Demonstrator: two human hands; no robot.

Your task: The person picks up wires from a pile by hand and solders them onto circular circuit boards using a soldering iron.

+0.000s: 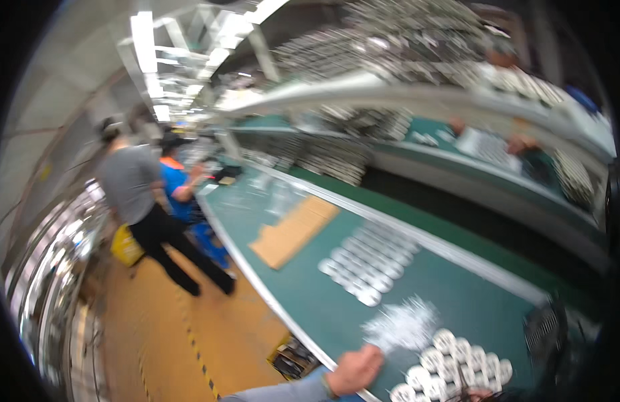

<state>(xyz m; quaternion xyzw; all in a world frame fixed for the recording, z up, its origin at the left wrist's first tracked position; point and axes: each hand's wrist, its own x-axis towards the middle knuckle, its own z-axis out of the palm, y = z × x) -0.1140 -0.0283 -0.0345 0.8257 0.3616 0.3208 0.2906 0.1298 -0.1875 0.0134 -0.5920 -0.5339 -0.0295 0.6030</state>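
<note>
My left hand (355, 370) is at the near left edge of the green worktable (310, 301), its fingers curled in. Whatever they may hold is hidden. Beside its fingertips lies a loose heap of small clear-white pieces (400, 326). To the right, round white discs with dark marks (457, 362) lie in close rows. Only a sliver of my right hand (481, 394) shows at the lower edge by these discs, and its fingers cannot be made out. Farther up the table are more rows of pale discs (370, 261). Motion blurs the whole view.
A brown cardboard sheet (296, 231) and clear plastic bags (280, 197) lie farther along the table. A black device (544, 328) stands at right. Two people (129, 177) stand left of the table. Another person's hands (522, 144) show across it. A bin (293, 358) sits below the edge.
</note>
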